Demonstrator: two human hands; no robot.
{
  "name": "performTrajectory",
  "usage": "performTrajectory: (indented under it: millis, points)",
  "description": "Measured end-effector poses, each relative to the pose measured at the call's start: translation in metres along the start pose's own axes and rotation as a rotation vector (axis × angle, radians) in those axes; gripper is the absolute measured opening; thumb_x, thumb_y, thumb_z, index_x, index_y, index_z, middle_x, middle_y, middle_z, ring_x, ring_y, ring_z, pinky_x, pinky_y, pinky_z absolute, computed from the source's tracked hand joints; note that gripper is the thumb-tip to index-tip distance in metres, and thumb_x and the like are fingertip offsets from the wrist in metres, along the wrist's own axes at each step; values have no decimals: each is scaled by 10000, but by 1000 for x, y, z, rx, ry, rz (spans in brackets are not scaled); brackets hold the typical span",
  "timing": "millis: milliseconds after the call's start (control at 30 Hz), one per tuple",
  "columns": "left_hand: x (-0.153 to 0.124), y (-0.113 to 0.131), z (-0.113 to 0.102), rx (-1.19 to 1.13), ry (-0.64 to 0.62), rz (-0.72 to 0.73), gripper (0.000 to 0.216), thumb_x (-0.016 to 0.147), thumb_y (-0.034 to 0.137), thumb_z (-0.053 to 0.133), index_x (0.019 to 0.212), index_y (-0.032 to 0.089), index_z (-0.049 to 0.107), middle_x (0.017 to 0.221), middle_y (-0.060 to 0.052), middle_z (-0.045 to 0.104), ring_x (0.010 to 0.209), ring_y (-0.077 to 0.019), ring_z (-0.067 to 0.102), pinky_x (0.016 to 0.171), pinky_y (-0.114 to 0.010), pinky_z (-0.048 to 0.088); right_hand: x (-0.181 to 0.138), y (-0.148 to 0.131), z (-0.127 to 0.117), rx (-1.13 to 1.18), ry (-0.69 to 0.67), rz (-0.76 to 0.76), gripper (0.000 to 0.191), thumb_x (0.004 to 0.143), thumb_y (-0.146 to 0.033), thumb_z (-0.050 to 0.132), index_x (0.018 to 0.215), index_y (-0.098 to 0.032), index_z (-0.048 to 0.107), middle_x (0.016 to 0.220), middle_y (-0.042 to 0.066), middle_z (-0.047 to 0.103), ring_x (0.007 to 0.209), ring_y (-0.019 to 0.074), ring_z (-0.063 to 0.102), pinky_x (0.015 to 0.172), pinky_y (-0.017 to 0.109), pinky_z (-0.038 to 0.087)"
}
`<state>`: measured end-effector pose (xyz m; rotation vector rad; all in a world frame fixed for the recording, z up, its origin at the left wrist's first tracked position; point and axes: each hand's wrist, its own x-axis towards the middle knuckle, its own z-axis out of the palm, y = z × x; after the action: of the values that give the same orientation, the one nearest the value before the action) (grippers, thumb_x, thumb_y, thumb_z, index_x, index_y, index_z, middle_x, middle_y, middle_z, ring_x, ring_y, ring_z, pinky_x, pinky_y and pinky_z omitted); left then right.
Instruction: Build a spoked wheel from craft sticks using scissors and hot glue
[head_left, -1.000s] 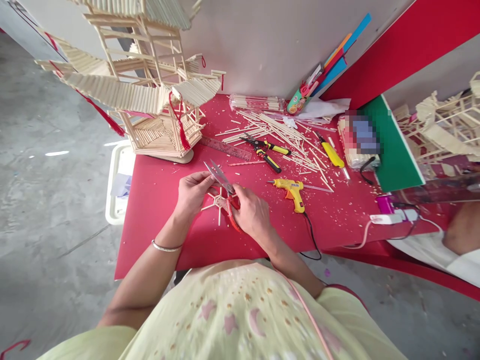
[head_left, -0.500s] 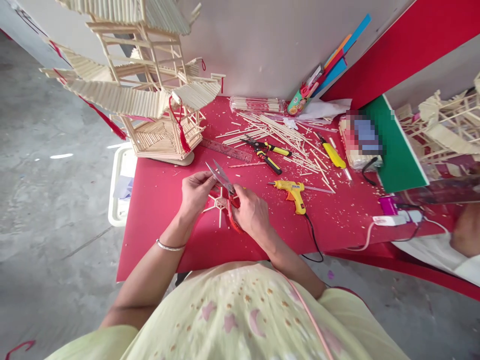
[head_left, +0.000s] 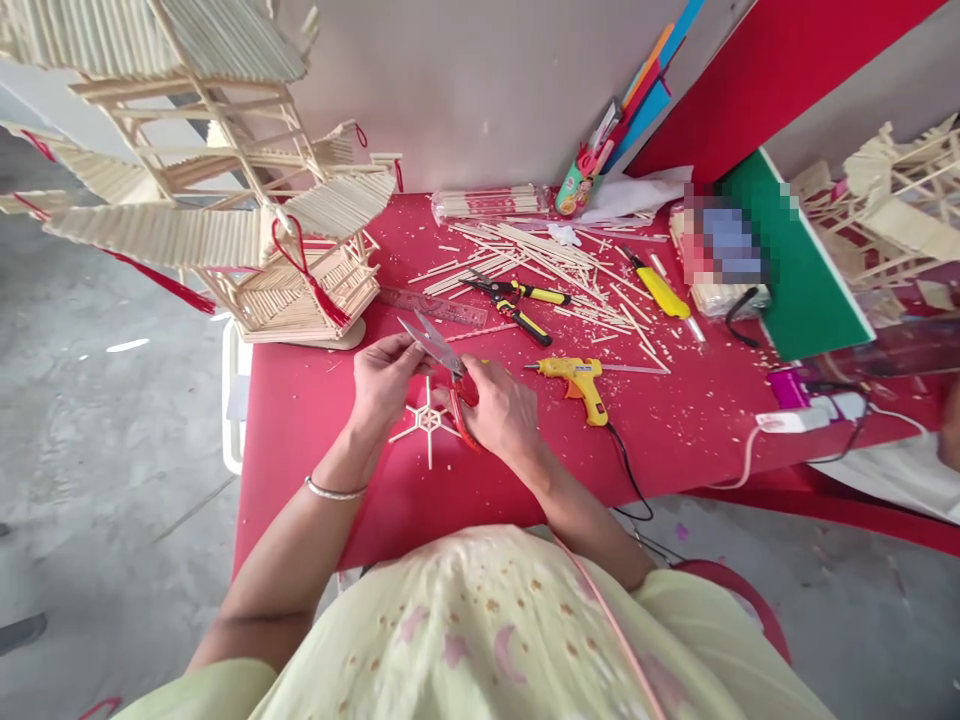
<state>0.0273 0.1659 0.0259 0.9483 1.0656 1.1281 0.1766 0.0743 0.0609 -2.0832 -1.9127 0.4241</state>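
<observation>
My right hand [head_left: 501, 408] grips a pair of scissors [head_left: 442, 352] by the red handles, with the blades apart and pointing up and left. Close beside the blades, my left hand [head_left: 386, 378] is closed in a pinch; whatever lies between its fingertips is too small to make out. Below the hands, a small six-armed star of wooden sticks [head_left: 428, 420] lies flat on the red table [head_left: 300, 480]. A yellow hot glue gun [head_left: 574, 378] rests to the right of my right hand.
A tall stick-built pagoda model [head_left: 300, 285] with red tassels stands at the left. Behind the hands lie pliers [head_left: 517, 300], a ruler [head_left: 435, 305], loose sticks [head_left: 555, 255] and a yellow utility knife [head_left: 660, 288]. A power strip [head_left: 795, 418] sits at the right, near a person's white clothing.
The view has shifted, so the pagoda sits further left in it. My hands and the scissors have moved slightly off the stick star, which now shows more fully. Both grips stay the same.
</observation>
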Motion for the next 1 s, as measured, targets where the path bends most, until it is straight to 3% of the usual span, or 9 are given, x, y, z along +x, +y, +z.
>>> performTrajectory:
  millis: [167, 300, 533, 733, 867, 1000]
  points:
    - [-3, 3, 2, -17, -5, -16, 331, 674, 392, 886, 853, 142, 763, 721, -36, 731, 612, -123, 670, 606, -238, 563, -6, 0, -4, 10, 2, 19, 598, 1019, -644, 440, 1457, -244, 522, 1157, 122, 728, 1065, 275, 672, 779, 295, 435]
    - [-12, 12, -1, -72, -37, -84, 337, 683, 375, 884, 883, 144, 743, 792, -44, 733, 660, -119, 679, 597, -222, 543, -26, 13, -9, 37, 33, 67, 577, 1017, -625, 456, 1438, -242, 551, 1075, 98, 746, 970, 250, 684, 737, 288, 426]
    - [-24, 14, -20, -171, -94, -144, 265, 701, 311, 864, 855, 141, 731, 713, -11, 670, 601, -82, 615, 528, -180, 486, -101, 64, -21, -175, 53, 141, 567, 979, -600, 542, 1382, -209, 624, 1053, 125, 740, 1029, 293, 651, 820, 337, 448]
    - [-29, 7, -32, -42, -78, -94, 370, 643, 306, 903, 931, 126, 757, 769, -44, 727, 611, -105, 658, 523, -190, 500, -149, 88, -15, -250, 8, 117, 579, 953, -504, 612, 1442, -194, 585, 1123, 137, 719, 1068, 308, 637, 912, 398, 487]
    - [-30, 13, -36, 98, -118, -56, 322, 675, 350, 885, 859, 119, 756, 713, -68, 730, 584, -129, 662, 506, -201, 487, -149, 87, -32, -219, 24, 45, 479, 981, -414, 581, 1407, -199, 621, 1252, 138, 694, 1164, 305, 625, 1005, 425, 485]
    - [-29, 21, -37, 176, -183, -61, 326, 664, 377, 901, 818, 128, 757, 717, -78, 730, 579, -138, 658, 500, -209, 483, -113, 79, -61, -72, 123, -16, 423, 1022, -459, 517, 1341, -228, 670, 1240, 103, 719, 1130, 272, 656, 997, 401, 504]
